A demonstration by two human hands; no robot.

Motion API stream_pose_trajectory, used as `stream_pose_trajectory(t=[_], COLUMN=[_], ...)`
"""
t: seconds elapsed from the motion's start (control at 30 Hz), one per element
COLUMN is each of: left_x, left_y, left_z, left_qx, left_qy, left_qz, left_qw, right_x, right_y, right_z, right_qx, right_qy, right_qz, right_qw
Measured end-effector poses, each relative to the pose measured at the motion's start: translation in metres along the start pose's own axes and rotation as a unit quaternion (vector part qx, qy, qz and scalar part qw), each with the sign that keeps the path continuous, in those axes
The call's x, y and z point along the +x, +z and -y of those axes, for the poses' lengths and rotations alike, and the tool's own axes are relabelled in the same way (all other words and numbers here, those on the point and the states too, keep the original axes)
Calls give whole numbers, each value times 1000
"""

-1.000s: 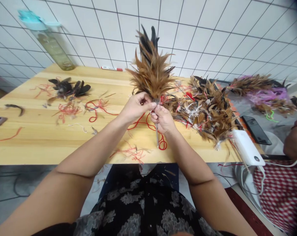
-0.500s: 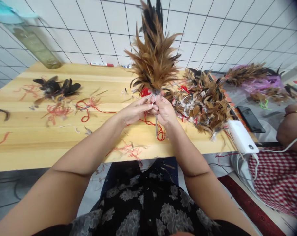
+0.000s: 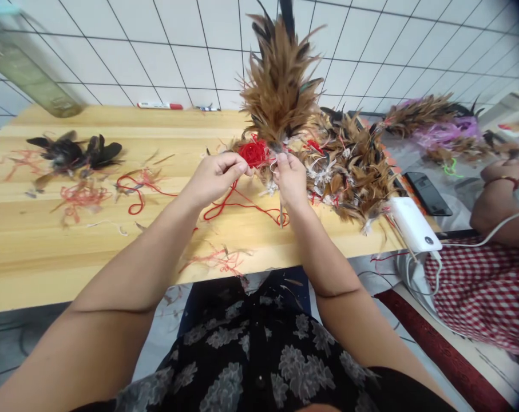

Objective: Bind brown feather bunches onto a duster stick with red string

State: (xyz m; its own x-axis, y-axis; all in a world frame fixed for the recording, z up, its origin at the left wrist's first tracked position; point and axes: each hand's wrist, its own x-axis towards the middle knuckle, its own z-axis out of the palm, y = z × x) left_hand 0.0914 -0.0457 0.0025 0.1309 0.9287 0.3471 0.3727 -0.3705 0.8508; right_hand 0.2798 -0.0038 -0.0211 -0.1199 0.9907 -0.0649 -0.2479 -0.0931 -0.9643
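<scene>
My right hand (image 3: 290,178) is closed round the thin stick of a brown feather duster (image 3: 280,86), holding it upright over the wooden table (image 3: 40,240). The stick's lower end pokes out below my fist. To its left, my left hand (image 3: 214,177) pinches red thread (image 3: 225,203) that runs to a red thread ball (image 3: 253,153) lying by the duster's base. The thread trails in loops across the table beneath both hands.
A pile of loose brown feathers (image 3: 353,166) lies right of my hands. Dark feathers (image 3: 76,151) and red thread scraps lie at left. A bottle (image 3: 27,74), a marker (image 3: 159,106), a white power bank (image 3: 413,224) and a phone (image 3: 426,193) are around. Another person's arm (image 3: 497,203) rests at right.
My hands have moved apart: the left one has drawn away to the left with the thread, uncovering the red thread ball. The duster has shifted slightly right and farther from me.
</scene>
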Motion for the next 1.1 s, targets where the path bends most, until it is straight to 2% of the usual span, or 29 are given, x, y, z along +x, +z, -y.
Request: stream_pose_trajectory(t=[0.07,0.17,0.27,0.4,0.5,0.57,0.63,0.73,0.83,0.9,0.97,1.03,1.1], left_x=[-2,-6,-10,-13,-12,-10,-10,-10,-8,-4,-3,-7,-15], left_y=[1,2,2,2,-1,-4,-7,-7,-4,-6,-16,-36,-65], left_z=[-7,-15,-23,-31,-32,-31,-30,-30,-30,-30,-31,-35,-40], left_qx=[45,93,114,101,96,96,96,84,20,-65,-172,-265,-291], left_qy=[46,109,144,147,133,126,121,125,120,104,98,109,129], left_qz=[-14,-19,-12,-3,-40,-70,-80,-59,-37,-26,-19,-15,-25], left_qw=[998,989,983,984,986,985,985,987,992,992,980,958,948], right_x=[1,-3,-13,-24,-27,-28,-29,-31,-34,-35,-34,-31,-26], right_y=[-1,-2,0,2,0,-3,-6,-8,-10,-14,-22,-35,-50], right_z=[-2,0,4,9,13,16,19,23,27,30,34,39,43], right_qx=[-101,-291,-426,-498,-555,-615,-678,-744,-779,-793,-803,-807,-806], right_qy=[-94,-189,-224,-238,-261,-267,-274,-296,-314,-316,-309,-301,-297], right_qz=[-76,-126,-131,-109,-80,-55,-43,-32,4,22,23,7,-21], right_qw=[988,929,866,827,786,740,681,598,543,520,509,508,512])
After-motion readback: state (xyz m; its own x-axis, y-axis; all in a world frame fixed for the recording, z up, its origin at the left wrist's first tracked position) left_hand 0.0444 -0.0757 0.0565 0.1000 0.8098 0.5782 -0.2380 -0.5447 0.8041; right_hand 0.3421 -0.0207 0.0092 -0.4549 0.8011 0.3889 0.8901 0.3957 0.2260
